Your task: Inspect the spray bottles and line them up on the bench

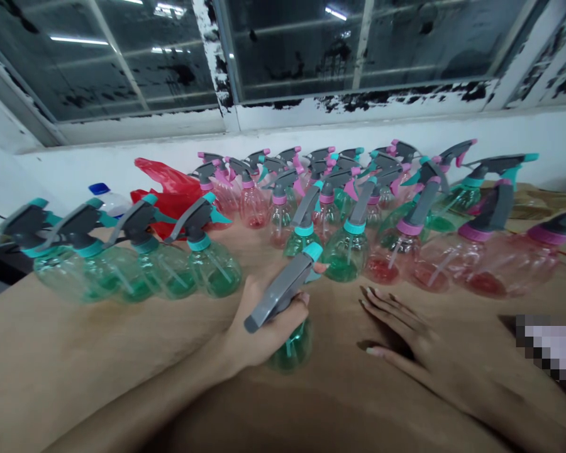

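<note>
My left hand (273,321) is wrapped round the neck of a green spray bottle (290,352) with a grey and turquoise trigger head. Its nozzle points away from me, and my fingers hide the collar. To the right, my right hand (400,333) rests over the table with fingers stretched out, holding nothing. Just beyond my hands stand a green spray bottle (344,258) with a turquoise collar and a pink spray bottle (391,258) with a magenta collar.
Several green spray bottles (217,270) line the left of the wooden table (136,358). More pink and green ones crowd the back beside a red plastic bag (170,189). A blue-capped bottle (110,200) stands behind. Brown wrapping (538,200) lies at the back right, below the window (292,50).
</note>
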Motion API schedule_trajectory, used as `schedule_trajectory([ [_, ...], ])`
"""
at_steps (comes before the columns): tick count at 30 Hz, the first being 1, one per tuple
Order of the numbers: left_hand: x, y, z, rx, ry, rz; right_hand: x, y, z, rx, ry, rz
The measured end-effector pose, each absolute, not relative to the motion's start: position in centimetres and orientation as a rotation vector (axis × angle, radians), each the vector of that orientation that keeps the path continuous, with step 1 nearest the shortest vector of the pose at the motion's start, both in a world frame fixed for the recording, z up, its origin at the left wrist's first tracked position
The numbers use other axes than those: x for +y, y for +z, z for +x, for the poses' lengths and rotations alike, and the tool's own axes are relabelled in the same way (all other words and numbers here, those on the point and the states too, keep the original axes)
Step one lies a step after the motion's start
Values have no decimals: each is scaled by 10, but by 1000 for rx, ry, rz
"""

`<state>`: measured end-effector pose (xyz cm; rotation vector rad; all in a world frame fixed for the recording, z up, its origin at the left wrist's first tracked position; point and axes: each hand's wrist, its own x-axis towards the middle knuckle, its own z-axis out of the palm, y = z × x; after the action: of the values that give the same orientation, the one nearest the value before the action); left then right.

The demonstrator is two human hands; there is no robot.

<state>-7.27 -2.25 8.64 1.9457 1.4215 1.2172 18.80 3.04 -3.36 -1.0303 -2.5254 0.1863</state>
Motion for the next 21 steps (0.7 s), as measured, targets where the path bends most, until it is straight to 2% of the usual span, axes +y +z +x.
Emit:
schedule_trajectory([
  [21,-22,90,-73,1407,1192,1934,30,-34,187,-2527,175,-1020],
])
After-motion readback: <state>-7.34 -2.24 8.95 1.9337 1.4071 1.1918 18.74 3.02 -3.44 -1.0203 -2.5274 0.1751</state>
